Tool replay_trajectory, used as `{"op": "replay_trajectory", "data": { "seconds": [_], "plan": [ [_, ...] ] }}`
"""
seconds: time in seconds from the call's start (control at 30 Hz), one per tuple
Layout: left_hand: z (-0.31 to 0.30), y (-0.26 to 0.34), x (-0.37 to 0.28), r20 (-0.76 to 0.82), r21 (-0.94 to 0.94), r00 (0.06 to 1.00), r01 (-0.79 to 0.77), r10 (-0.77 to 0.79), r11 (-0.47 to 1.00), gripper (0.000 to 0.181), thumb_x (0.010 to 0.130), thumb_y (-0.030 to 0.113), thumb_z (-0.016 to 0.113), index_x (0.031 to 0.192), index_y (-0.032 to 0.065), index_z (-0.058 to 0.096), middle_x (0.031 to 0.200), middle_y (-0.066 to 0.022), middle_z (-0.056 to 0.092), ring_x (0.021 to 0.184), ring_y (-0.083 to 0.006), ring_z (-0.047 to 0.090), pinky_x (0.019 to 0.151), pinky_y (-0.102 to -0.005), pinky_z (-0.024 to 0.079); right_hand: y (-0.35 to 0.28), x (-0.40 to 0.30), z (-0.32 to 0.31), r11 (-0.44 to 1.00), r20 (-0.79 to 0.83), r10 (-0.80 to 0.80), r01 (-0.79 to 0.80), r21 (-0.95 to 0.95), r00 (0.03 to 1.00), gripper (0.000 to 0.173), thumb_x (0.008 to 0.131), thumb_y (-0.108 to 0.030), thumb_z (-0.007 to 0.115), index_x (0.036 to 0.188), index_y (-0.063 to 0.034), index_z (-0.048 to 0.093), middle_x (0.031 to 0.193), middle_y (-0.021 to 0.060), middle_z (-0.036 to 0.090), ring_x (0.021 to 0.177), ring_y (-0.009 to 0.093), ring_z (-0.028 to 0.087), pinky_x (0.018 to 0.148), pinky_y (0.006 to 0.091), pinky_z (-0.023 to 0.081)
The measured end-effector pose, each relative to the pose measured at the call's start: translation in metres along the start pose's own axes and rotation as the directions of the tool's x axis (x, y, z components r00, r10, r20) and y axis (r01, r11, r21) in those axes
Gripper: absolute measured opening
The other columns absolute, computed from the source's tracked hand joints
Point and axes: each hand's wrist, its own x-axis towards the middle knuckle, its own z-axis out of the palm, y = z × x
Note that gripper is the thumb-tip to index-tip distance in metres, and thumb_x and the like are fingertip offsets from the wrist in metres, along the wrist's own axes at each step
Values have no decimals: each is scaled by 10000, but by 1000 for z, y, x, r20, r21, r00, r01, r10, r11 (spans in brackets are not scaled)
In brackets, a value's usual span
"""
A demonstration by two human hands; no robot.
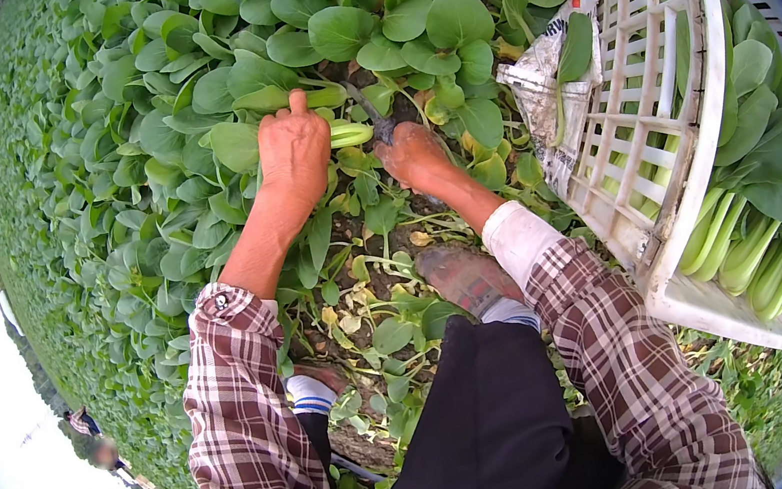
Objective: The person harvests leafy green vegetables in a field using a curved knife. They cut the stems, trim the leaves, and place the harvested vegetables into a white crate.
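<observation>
My left hand is closed around a head of bok choy, its pale green stalks pointing right toward my other hand. Just above those stalks, a second bok choy stem lies by my raised finger. In my right hand is a small cutting tool with a dark wrapped handle. Its narrow grey blade extends up and left, near the base of the upper stem. Leaves partly cover the blade's far end, so I cannot tell whether it touches a plant.
Dense bok choy plants fill the left and top. To my right stands a tilted white plastic crate holding harvested bok choy. A dirty printed plastic bag lies against it. Yellowed leaves surround my shoe. People are far left.
</observation>
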Motion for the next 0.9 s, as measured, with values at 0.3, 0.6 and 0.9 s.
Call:
{"op": "replay_trajectory", "data": {
  "seconds": [0.3, 0.6, 0.9],
  "plan": [
    [20, -7, -9, -51, -251, 999, -7, -6, 968, 148, 660, 80, 737, 795, 99, 681, 918, -90, 612, 829, -227, 645, 705, -344, 473, 0, -1, 11, 988, -14, -28, 25, -153, 1000, 418, 909, -298, 644, 792, 103, 642, 707, 231, 659, 636, 364, 668, 608, 444, 550],
    [-25, -8, -95, -373, -609, 921, -153, -111, 778, 625, 596, -36, 687, 1214, 21, 608, 1254, -78, 561, 854, -258, 569, 747, -347, 463, 20, -85, -16, 823, 249, 66, -194, 534, 966, 623, 897, -534, 654, 1066, 66, 630, 832, 234, 685, 522, 251, 635, 479, 326, 505],
    [-34, 39, -162, -332, -676, 943, -220, -24, 703, 538, 685, 120, 744, 1212, 68, 646, 1356, -112, 550, 960, -317, 626, 809, -397, 515, 18, -119, -42, 292, 241, -157, -188, 938, 958, 475, 901, -299, 713, 1196, 59, 611, 916, 150, 692, 627, 175, 669, 369, 234, 421]
  ]
}}
